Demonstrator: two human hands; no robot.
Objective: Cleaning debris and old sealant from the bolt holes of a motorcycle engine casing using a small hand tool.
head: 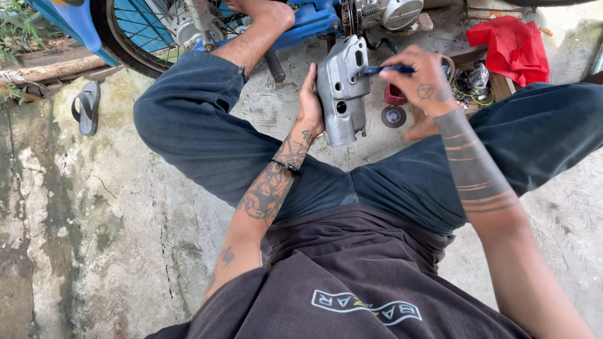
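Grey cast-metal engine cover (342, 88) sits in the upper middle of the frame, held upright between the person's knees, its long axis running almost top to bottom with the upper end tipped slightly toward the right. Its face with round holes looks toward the camera. The left hand (309, 103) lies along the cover's left edge, fingers closed behind it and the palm pressed to its side, so the cover rests in this hand. The right hand (422, 85) is just right of the cover, fingers pinched shut on a blue-handled tool (386, 69) that lies nearly level, its tip touching the cover's upper right part. Behind the hands, at the top of the frame, stands a blue motorbike (301, 22). A red cloth (512, 47) lies at the upper right, on the concrete floor (113, 207).
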